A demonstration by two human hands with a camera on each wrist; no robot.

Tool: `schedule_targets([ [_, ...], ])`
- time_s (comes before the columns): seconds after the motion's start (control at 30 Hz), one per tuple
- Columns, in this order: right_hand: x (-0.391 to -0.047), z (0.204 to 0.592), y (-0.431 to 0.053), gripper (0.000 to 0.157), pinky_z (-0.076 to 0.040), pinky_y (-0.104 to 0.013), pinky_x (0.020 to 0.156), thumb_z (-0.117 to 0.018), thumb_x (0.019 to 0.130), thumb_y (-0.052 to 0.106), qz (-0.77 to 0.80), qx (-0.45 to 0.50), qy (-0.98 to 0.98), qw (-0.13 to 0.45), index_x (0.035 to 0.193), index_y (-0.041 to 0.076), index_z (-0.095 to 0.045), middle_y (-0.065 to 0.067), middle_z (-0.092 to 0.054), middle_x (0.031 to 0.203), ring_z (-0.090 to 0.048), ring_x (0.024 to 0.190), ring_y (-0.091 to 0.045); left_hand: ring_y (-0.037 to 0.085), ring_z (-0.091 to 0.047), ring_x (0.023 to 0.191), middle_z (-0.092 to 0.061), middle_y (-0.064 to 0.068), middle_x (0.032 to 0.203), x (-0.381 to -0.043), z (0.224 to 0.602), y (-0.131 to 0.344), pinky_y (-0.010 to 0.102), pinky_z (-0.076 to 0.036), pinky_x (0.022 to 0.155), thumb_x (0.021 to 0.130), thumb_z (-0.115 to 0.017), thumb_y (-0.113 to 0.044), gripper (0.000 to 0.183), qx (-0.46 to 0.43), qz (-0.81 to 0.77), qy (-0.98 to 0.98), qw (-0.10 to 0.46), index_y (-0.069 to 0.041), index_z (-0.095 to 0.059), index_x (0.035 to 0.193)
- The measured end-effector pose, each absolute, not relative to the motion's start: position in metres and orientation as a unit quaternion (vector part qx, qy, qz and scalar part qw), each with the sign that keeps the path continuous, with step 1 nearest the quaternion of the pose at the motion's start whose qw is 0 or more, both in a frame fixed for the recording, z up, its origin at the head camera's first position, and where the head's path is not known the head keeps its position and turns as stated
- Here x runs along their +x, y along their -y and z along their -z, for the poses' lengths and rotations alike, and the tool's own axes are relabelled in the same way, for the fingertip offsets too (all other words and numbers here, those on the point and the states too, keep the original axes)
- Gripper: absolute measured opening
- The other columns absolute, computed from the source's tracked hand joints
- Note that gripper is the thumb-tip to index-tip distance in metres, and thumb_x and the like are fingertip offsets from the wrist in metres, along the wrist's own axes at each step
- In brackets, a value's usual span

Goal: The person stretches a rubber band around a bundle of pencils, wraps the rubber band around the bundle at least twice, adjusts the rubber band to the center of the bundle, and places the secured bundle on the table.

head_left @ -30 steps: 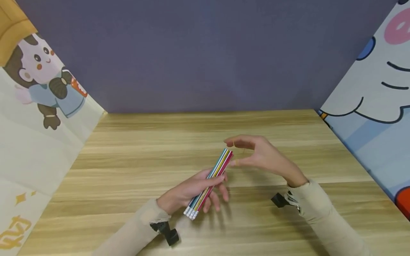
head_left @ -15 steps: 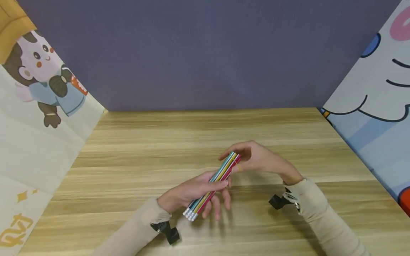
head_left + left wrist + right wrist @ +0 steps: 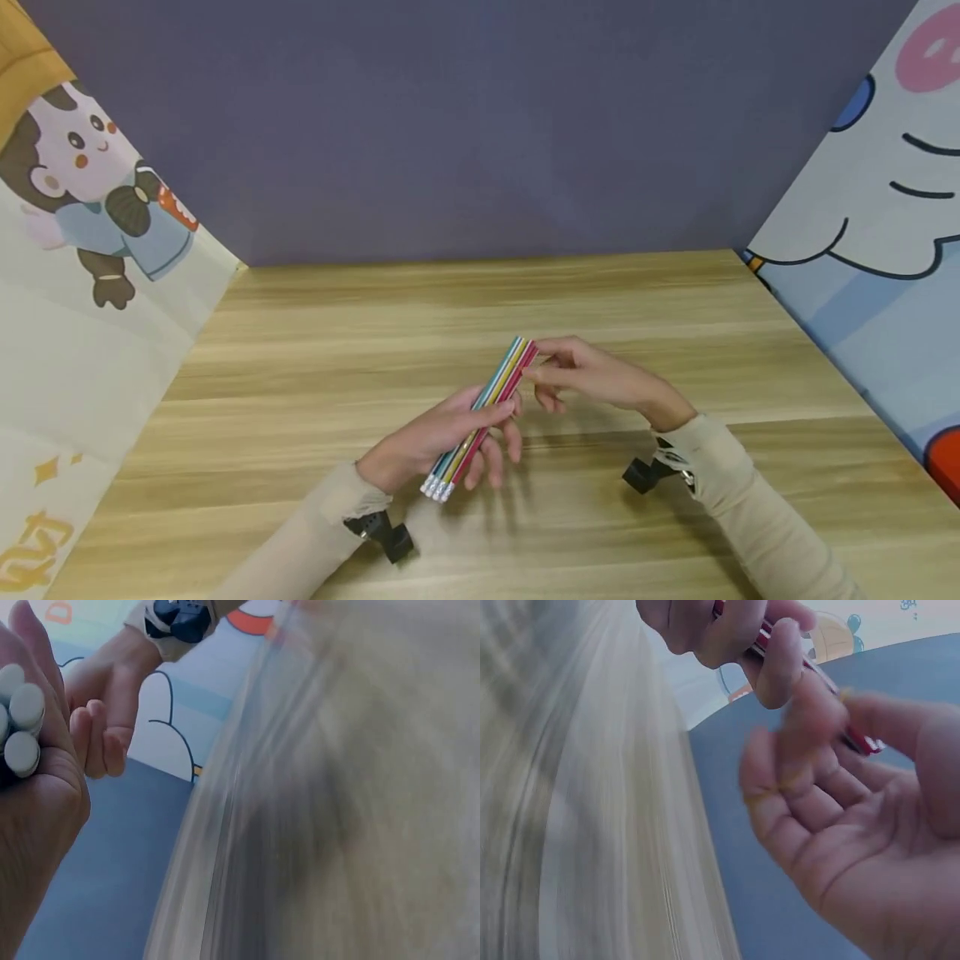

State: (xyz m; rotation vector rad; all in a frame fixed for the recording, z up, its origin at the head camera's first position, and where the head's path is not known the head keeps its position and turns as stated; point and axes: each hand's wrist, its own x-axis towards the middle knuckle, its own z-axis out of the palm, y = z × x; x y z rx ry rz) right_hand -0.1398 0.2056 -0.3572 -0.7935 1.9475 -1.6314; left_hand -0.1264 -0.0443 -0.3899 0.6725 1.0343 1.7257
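Note:
In the head view, my left hand (image 3: 447, 429) grips a bundle of striped pencils (image 3: 503, 378), thumb across the teal, yellow and red barrels. The bundle slants up to the right, its white eraser ends nearest me; these white ends (image 3: 22, 754) also show in the left wrist view. At the bundle's upper end is my right hand (image 3: 596, 377), thumb and index finger against the pencils. A thin yellow rubber band (image 3: 769, 793) lies across the right fingers and reaches toward the thumb in the right wrist view. Whether it circles the pencils is hard to tell.
Both hands are above a wood-grain table (image 3: 337, 350). A dark grey-blue panel (image 3: 480, 133) rises behind it, and cartoon-printed walls (image 3: 112, 350) flank both sides. Each wrist carries a small black camera (image 3: 386, 533).
The right hand has moved in from above the pencils' upper end to their right side, bringing the rubber band there. Its fingers have drawn closer together. The left hand keeps its grip.

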Motion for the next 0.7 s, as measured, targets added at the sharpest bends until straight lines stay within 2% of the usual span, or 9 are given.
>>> schedule_targets([
  [0.07, -0.141, 0.356, -0.206, 0.02, -0.048, -0.025, 0.051, -0.05, 0.105, 0.013, 0.612, -0.268, -0.713, 0.212, 0.12, 0.0, -0.055, -0.01, -0.059, 0.068, -0.053, 0.057, -0.018, 0.017, -0.069, 0.058, -0.067, 0.008, 0.087, -0.128, 0.391, 0.046, 0.022, -0.052, 0.038, 0.11, -0.037, -0.022, 0.022, 0.269, -0.716, -0.428, 0.48, -0.007, -0.039, 0.126],
  [0.13, -0.142, 0.355, -0.207, 0.019, -0.047, -0.022, 0.052, -0.053, 0.103, 0.011, 0.637, -0.249, -0.706, 0.184, 0.117, -0.002, -0.052, -0.01, -0.058, 0.068, -0.052, 0.059, -0.018, 0.016, -0.068, 0.058, -0.067, 0.008, 0.087, -0.129, 0.39, 0.046, 0.023, -0.052, 0.039, 0.11, -0.038, -0.022, 0.019, 0.263, -0.719, -0.434, 0.475, -0.007, -0.04, 0.121],
  [0.33, -0.139, 0.353, -0.206, 0.011, -0.057, -0.031, 0.059, -0.06, 0.096, -0.003, 0.682, -0.257, -0.674, 0.122, 0.105, -0.009, -0.055, -0.027, -0.059, 0.09, -0.06, 0.071, -0.02, 0.016, -0.067, 0.056, -0.066, 0.008, 0.085, -0.131, 0.388, 0.047, 0.024, -0.053, 0.039, 0.109, -0.042, -0.024, 0.021, 0.244, -0.725, -0.46, 0.45, -0.006, -0.041, 0.121],
  [0.4, -0.137, 0.352, -0.202, 0.008, -0.056, -0.029, 0.057, -0.06, 0.095, -0.004, 0.675, -0.244, -0.691, 0.087, 0.101, -0.01, -0.06, -0.027, -0.058, 0.093, -0.059, 0.068, -0.019, 0.016, -0.067, 0.055, -0.065, 0.008, 0.084, -0.13, 0.386, 0.047, 0.024, -0.052, 0.039, 0.108, -0.044, -0.025, 0.023, 0.239, -0.728, -0.47, 0.438, -0.006, -0.041, 0.121],
  [0.5, -0.131, 0.349, -0.195, 0.01, -0.056, -0.027, 0.054, -0.063, 0.094, -0.002, 0.638, -0.187, -0.747, -0.005, 0.098, -0.004, -0.072, -0.018, -0.059, 0.097, -0.058, 0.064, -0.017, 0.016, -0.066, 0.055, -0.065, 0.008, 0.083, -0.128, 0.383, 0.047, 0.025, -0.053, 0.038, 0.108, -0.044, -0.024, 0.021, 0.239, -0.727, -0.48, 0.429, -0.007, -0.042, 0.119],
  [0.57, -0.127, 0.347, -0.19, 0.012, -0.057, -0.029, 0.053, -0.065, 0.092, -0.002, 0.604, -0.156, -0.779, -0.06, 0.094, 0.002, -0.076, -0.014, -0.059, 0.101, -0.059, 0.068, -0.019, 0.016, -0.067, 0.055, -0.065, 0.008, 0.082, -0.127, 0.381, 0.045, 0.026, -0.053, 0.039, 0.108, -0.043, -0.023, 0.019, 0.25, -0.724, -0.482, 0.426, -0.007, -0.042, 0.118],
  [0.63, -0.124, 0.345, -0.187, 0.013, -0.06, -0.028, 0.062, -0.067, 0.091, -0.001, 0.57, -0.143, -0.804, -0.093, 0.088, 0.006, -0.078, -0.012, -0.06, 0.104, -0.06, 0.079, -0.02, 0.017, -0.067, 0.055, -0.065, 0.007, 0.081, -0.125, 0.379, 0.044, 0.027, -0.054, 0.039, 0.109, -0.041, -0.022, 0.017, 0.265, -0.721, -0.479, 0.424, -0.007, -0.041, 0.117],
  [0.7, -0.123, 0.344, -0.186, 0.014, -0.062, -0.028, 0.072, -0.068, 0.089, -0.003, 0.553, -0.152, -0.814, -0.094, 0.085, 0.006, -0.078, -0.013, -0.063, 0.105, -0.061, 0.09, -0.023, 0.018, -0.067, 0.055, -0.065, 0.008, 0.081, -0.123, 0.377, 0.044, 0.028, -0.054, 0.039, 0.109, -0.04, -0.02, 0.016, 0.28, -0.721, -0.474, 0.421, -0.006, -0.041, 0.116],
])
